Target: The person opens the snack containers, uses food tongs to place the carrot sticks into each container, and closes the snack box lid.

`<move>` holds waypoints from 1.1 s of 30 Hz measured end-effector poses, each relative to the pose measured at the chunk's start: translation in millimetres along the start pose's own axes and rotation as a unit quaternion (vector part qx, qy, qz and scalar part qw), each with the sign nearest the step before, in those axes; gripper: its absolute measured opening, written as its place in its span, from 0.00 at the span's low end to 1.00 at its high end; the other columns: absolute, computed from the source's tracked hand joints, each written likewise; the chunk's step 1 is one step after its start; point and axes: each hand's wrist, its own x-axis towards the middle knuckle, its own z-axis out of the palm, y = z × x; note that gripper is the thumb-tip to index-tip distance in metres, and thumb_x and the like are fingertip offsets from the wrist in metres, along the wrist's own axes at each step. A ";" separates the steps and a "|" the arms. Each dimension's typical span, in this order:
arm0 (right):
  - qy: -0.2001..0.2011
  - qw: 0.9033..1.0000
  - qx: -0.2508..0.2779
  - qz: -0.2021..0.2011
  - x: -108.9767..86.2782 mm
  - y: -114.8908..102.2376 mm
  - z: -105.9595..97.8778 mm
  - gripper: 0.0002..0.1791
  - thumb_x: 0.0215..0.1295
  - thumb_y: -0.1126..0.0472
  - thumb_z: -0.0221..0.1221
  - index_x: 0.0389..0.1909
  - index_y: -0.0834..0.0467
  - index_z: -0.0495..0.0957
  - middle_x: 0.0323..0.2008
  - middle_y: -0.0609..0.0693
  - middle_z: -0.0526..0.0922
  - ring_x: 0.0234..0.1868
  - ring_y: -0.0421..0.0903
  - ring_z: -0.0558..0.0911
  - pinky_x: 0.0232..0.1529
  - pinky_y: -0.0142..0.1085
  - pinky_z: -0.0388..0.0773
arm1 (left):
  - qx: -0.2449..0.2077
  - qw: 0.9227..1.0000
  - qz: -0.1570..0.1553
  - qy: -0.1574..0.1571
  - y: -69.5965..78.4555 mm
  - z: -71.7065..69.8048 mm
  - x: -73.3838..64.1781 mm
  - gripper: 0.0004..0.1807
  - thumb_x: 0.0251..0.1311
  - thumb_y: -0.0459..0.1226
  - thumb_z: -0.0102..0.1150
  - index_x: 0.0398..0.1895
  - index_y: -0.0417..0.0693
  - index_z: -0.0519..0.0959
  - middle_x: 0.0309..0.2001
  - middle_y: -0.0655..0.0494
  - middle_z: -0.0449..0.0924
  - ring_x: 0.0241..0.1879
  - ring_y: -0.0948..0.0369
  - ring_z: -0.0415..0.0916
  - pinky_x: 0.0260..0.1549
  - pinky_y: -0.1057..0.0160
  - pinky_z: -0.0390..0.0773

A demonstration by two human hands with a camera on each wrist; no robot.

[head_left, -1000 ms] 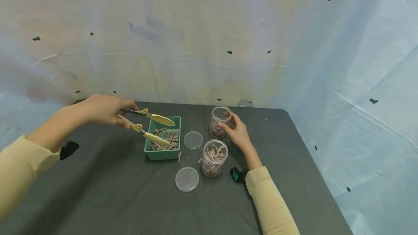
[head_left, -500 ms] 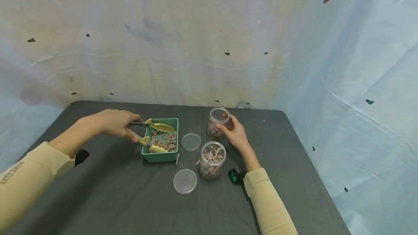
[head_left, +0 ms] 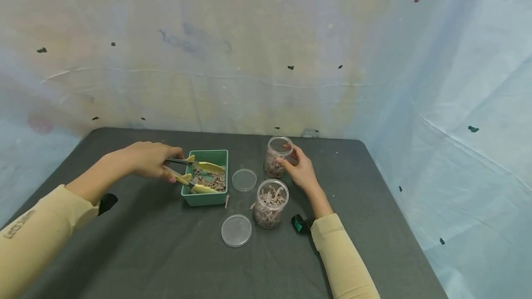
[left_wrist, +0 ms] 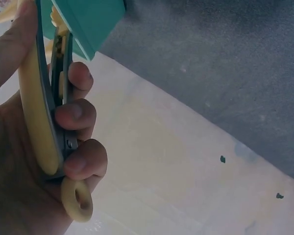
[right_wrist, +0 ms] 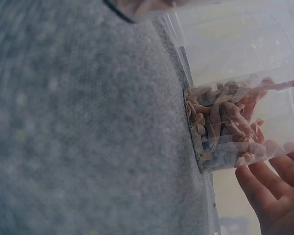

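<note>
My left hand (head_left: 151, 158) grips a pair of tongs (left_wrist: 34, 103) with yellow scalloped tips; fingers wrap one arm and the thumb lies along the other. Its tips are spread inside a green rectangular container (head_left: 208, 200), among brownish-grey dried strips (head_left: 214, 181). My right hand (head_left: 302, 170) holds the far clear jar (right_wrist: 225, 122) round its side, fingers behind and thumb in front. That jar stands upright without a lid, partly filled with the same strips. A nearer clear jar (head_left: 268, 216), also lidless, stands in front of it and is filled higher.
Two clear round lids lie flat between container and jars: a far lid (head_left: 244, 180) and a near lid (head_left: 236, 230). One loose strip (head_left: 226, 201) lies beside the container, another (head_left: 252, 206) by the near jar. A sheet wall (head_left: 232, 82) rises behind the dark table (head_left: 166, 262).
My left hand has come down and right, lowering the tongs from above the container into it, with the tips drawing somewhat nearer each other. The right hand keeps its hold on the far jar.
</note>
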 end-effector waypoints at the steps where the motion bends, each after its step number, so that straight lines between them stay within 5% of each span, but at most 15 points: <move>1: 0.000 1.000 0.000 -0.001 -0.3 -0.1 -0.2 0.34 0.71 0.52 0.68 0.73 0.55 0.70 0.66 0.61 0.76 0.67 0.60 0.78 0.63 0.50 0.77 | 0.004 1.000 0.001 0.003 0.1 0.0 0.0 0.37 0.60 0.59 0.72 0.66 0.48 0.76 0.49 0.50 0.84 0.40 0.56 0.82 0.32 0.49 0.80; 8: 0.001 1.000 -0.010 -0.006 -1.3 0.7 -0.1 0.35 0.71 0.51 0.68 0.74 0.56 0.69 0.67 0.62 0.76 0.68 0.60 0.77 0.63 0.50 0.77 | 0.020 1.000 0.003 0.013 0.6 1.1 -0.5 0.32 0.61 0.58 0.71 0.63 0.52 0.79 0.54 0.48 0.83 0.37 0.57 0.81 0.28 0.53 0.77; 17: 0.007 1.000 -0.008 -0.017 -0.5 1.0 0.8 0.35 0.70 0.51 0.69 0.73 0.57 0.70 0.67 0.60 0.76 0.69 0.57 0.76 0.66 0.49 0.75 | 0.027 1.000 0.007 0.011 0.0 1.6 -1.1 0.27 0.62 0.60 0.68 0.58 0.58 0.79 0.34 0.62 0.79 0.25 0.60 0.68 0.22 0.58 0.66; 33: 0.002 1.000 -0.018 -0.007 -0.6 1.5 1.6 0.35 0.71 0.50 0.68 0.74 0.56 0.69 0.69 0.58 0.74 0.70 0.56 0.74 0.66 0.49 0.74 | 0.024 0.998 0.012 0.058 -12.2 14.1 -6.3 0.24 0.62 0.62 0.66 0.54 0.62 0.80 0.32 0.65 0.78 0.22 0.61 0.64 0.21 0.60 0.61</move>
